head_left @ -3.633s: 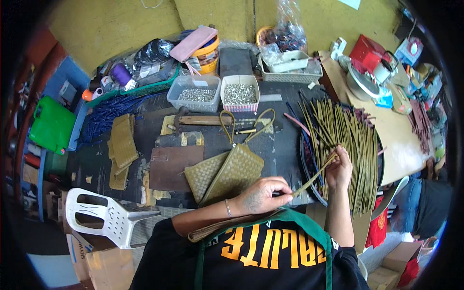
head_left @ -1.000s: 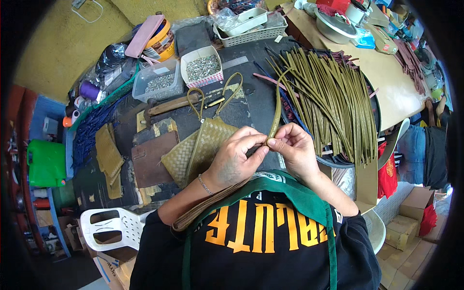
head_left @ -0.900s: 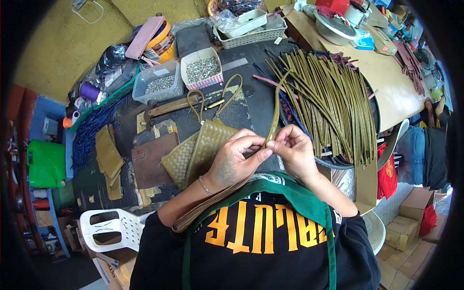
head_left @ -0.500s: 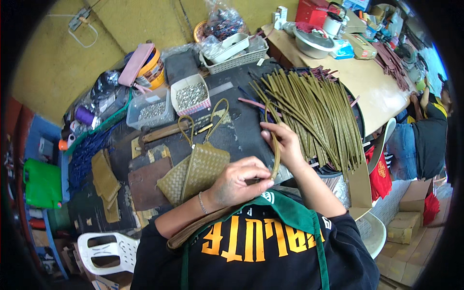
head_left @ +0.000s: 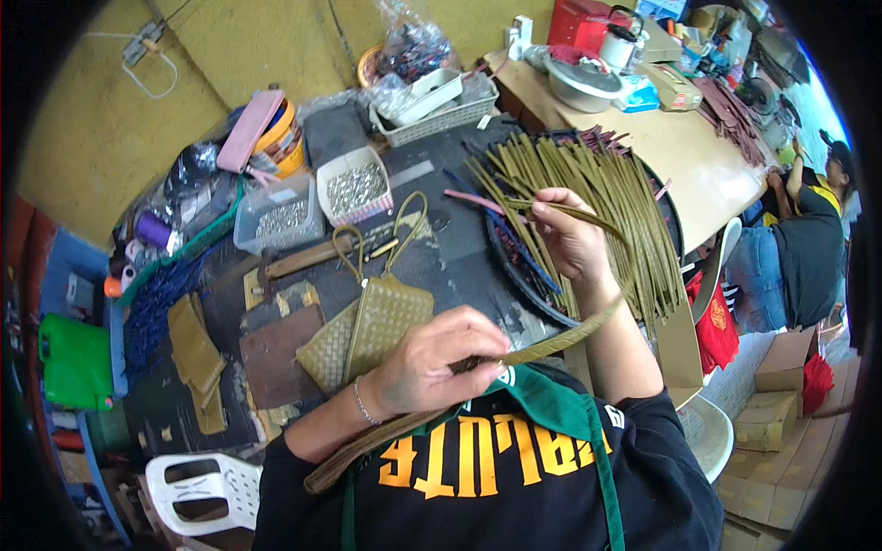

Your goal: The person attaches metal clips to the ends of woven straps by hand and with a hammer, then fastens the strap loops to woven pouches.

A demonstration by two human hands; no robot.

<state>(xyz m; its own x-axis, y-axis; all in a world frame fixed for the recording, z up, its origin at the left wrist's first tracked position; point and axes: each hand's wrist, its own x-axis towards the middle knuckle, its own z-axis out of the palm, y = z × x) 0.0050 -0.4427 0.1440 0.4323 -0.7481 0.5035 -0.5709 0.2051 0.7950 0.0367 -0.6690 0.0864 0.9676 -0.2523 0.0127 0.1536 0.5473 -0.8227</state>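
Observation:
My left hand (head_left: 447,356), close to my chest, has its fingers closed around a long olive strap (head_left: 574,340). From there the strap bends out in a wide arc over my right forearm. Its other end is pinched in the fingers of my right hand (head_left: 574,241), raised beside the pile of olive strips (head_left: 597,216). A brown strip (head_left: 354,452) trails from my left hand beneath the left forearm; whether it is the same strap is unclear. Left of my hands lie two woven olive pouches (head_left: 390,321), one overlapping the other, with looped wrist straps.
A hammer (head_left: 308,259) lies behind the pouches. Farther back stand a clear tub (head_left: 276,220) and a white box (head_left: 354,186) of small metal parts. Flat olive pieces (head_left: 195,354) lie at left. A white chair (head_left: 204,491) is at lower left; another person (head_left: 813,248) works at right.
My right hand has moved up and to the right with the strap end. The strap, formerly a short curve between both hands, now swings out in a wide arc.

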